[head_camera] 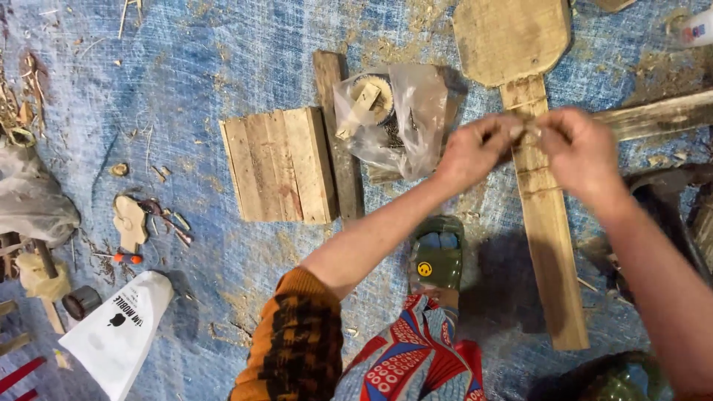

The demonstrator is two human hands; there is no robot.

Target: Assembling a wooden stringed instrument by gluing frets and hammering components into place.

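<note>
My left hand (475, 148) and my right hand (583, 148) meet above a long wooden plank (546, 238) that ends in a wide paddle-shaped board (512, 37). The fingertips of both hands pinch a small pale thing between them, too small to identify. Thin cord appears wound across the plank near my fingers. Just left of my left hand lies a clear plastic bag (405, 126) with a round brush-like piece and a wooden bit inside.
A block of joined wooden slats (278, 167) lies on the blue tarp (186, 89), beside a dark wooden strip (338, 148). A white bag (119, 334), wood scraps and a hammer-like tool (41, 271) sit at left. My green sandal (437, 256) is below.
</note>
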